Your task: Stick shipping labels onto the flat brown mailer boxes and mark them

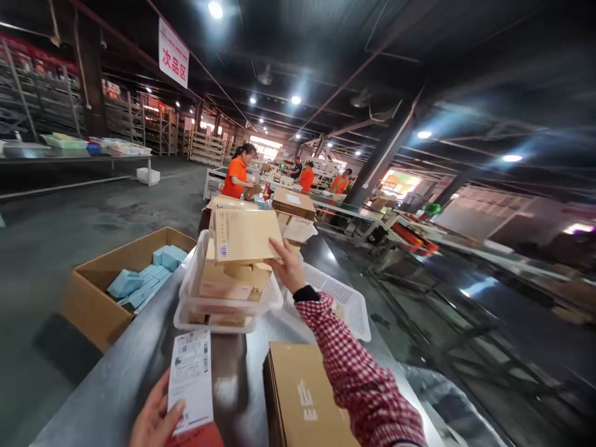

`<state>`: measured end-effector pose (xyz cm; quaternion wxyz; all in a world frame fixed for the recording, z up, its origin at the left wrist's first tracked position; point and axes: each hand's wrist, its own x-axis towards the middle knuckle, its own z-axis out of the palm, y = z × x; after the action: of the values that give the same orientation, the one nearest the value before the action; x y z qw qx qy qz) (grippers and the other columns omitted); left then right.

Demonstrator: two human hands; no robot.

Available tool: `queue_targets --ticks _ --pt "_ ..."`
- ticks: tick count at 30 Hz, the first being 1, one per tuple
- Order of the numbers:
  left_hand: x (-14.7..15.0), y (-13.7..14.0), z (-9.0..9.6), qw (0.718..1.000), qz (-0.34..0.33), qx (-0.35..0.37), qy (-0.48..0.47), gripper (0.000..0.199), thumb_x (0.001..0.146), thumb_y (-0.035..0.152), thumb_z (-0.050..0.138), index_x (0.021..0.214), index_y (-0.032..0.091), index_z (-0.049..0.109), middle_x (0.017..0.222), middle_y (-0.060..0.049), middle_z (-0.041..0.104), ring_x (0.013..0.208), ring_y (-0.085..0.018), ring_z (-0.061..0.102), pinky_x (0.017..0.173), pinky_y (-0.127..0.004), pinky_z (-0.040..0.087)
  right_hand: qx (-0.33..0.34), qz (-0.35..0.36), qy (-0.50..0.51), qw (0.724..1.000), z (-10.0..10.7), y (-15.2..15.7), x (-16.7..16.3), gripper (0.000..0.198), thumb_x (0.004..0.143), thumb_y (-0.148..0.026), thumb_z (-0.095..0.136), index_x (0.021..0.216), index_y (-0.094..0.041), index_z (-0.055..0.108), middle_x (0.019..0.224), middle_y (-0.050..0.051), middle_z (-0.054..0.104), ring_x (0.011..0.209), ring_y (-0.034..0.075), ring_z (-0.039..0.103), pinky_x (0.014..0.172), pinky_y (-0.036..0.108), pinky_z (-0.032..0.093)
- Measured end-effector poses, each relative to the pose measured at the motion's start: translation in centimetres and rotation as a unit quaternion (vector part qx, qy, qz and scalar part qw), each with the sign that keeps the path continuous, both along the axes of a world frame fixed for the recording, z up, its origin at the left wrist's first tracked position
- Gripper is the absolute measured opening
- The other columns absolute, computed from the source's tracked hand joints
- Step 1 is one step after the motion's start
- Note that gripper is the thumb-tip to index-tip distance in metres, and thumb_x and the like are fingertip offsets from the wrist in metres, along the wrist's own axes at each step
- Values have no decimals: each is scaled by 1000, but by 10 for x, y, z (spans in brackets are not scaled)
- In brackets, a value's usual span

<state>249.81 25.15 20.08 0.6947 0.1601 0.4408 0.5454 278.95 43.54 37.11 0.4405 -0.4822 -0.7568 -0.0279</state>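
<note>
My right hand (pixel 286 266), its sleeve in red-and-white check, grips the right edge of a tan box (pixel 244 233) with a barcode at its lower left corner. That box is tilted above a white plastic basket (pixel 190 298) holding more tan boxes (pixel 228 282). Low in the view, my left hand (pixel 156 415) pinches a printed white shipping label (pixel 192 379) between thumb and fingers. A red piece (pixel 198 436) shows under the label's lower end. To the right of the label lies a stack of flat brown cardboard (pixel 310 391) on the metal table (pixel 233 388).
On the left, an open carton (pixel 100 304) holds several light-blue boxes (pixel 146 276). Another white basket (pixel 347 298) sits right of the first. Behind them stands a cardboard pile (pixel 293 202). A person in orange (pixel 236 174) works farther back. A conveyor (pixel 465 267) runs along the right.
</note>
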Motion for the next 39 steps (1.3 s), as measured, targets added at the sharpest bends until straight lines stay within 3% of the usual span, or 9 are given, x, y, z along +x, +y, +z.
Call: queue_targets --ticks 2,4,6,8,12,17,26,33,39 --pt "1 -2 9 999 -15 36 26 103 53 47 84 143 33 34 101 -3 74 98 -30 67 75 -35 58 14 46 31 998 7 -31 15 55 82 -30 66 134 -26 50 148 10 34 136 26 35 107 40 39" --pt "2 -3 15 994 -57 53 70 84 57 46 83 132 27 51 99 -3 74 95 -27 67 69 -27 57 -19 102 43 994 15 -64 28 56 82 -35 66 135 -30 49 150 7 32 134 26 37 104 39 42" --pt "4 -3 17 987 -123 49 97 61 57 46 82 109 18 68 94 -6 74 89 -25 67 65 -24 55 -78 162 24 983 21 -95 35 55 82 -37 67 134 -30 50 150 8 33 133 26 40 104 39 42" --pt "6 -6 19 981 -174 59 60 54 59 52 79 99 16 72 97 -9 73 92 -27 66 72 -28 56 -153 214 -25 964 22 -121 36 51 83 -37 66 132 -28 53 149 8 34 132 25 41 105 39 40" --pt "13 -15 20 973 -191 113 -65 68 66 68 65 118 24 64 123 -9 64 118 -33 55 100 -42 45 -277 265 -94 919 16 -149 31 42 85 -37 63 125 -26 60 147 8 39 131 24 42 107 37 37" --pt "22 -25 21 967 -239 76 -52 70 72 56 69 132 24 53 133 -10 58 124 -32 50 106 -45 40 -328 280 -57 900 7 -146 34 42 78 -33 70 119 -26 64 145 7 42 130 24 43 104 36 39" --pt "28 -26 29 960 -262 70 -68 58 80 52 62 132 28 53 132 -3 60 137 -29 34 110 -40 37 -369 316 -66 872 -5 -129 40 49 78 -21 67 127 -19 58 150 8 34 134 24 38 107 33 33" --pt "34 -26 36 965 -249 70 -49 52 82 51 61 128 29 56 135 -2 57 134 -28 39 108 -40 40 -397 313 -19 863 -4 -123 40 49 72 -26 74 119 -17 63 145 9 41 133 27 38 106 35 34" --pt "35 -26 37 968 -243 40 -45 57 81 52 61 134 35 49 133 2 59 132 -22 43 100 -28 47 -409 338 9 847 -10 -114 40 51 71 -23 73 120 -17 63 146 9 40 133 25 38 106 33 34"
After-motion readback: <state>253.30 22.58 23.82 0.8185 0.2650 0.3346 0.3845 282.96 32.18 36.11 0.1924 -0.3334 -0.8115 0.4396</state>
